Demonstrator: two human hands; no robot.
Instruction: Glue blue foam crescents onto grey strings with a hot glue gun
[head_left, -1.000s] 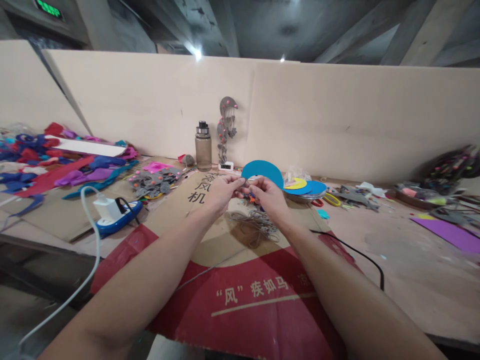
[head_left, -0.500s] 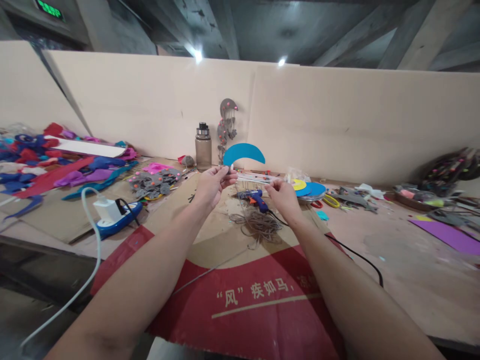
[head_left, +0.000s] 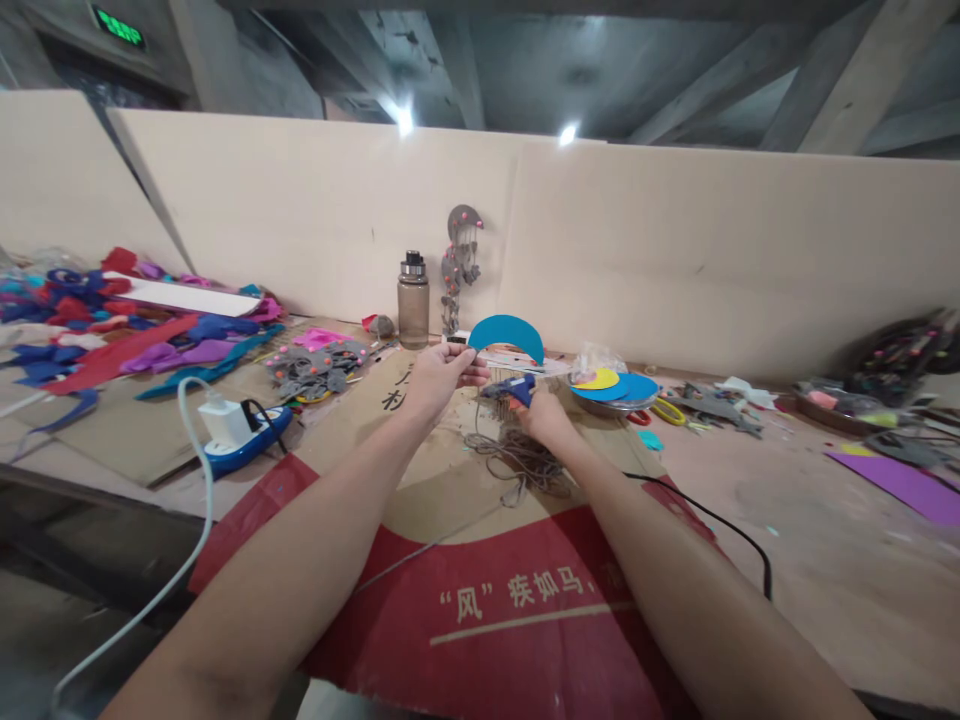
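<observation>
My left hand (head_left: 441,376) pinches the left tip of a teal crescent cutout (head_left: 507,333) and holds it up above the cardboard sheet (head_left: 420,500). My right hand (head_left: 541,412) is closed round the blue glue gun (head_left: 513,388), just below the crescent. A tangle of brown string (head_left: 525,462) lies under the right hand. The gun's black cable (head_left: 712,520) trails off to the right along my right forearm.
A grey water bottle (head_left: 413,298) and a grey hanging ornament (head_left: 459,262) stand at the back board. Blue and yellow discs (head_left: 611,385) lie right of the hands. A blue power strip with white charger (head_left: 234,432) sits left, beside coloured felt scraps (head_left: 135,335).
My right hand dropped from beside the crescent onto the glue gun and closed on it. My left hand kept the crescent raised, shifting slightly right.
</observation>
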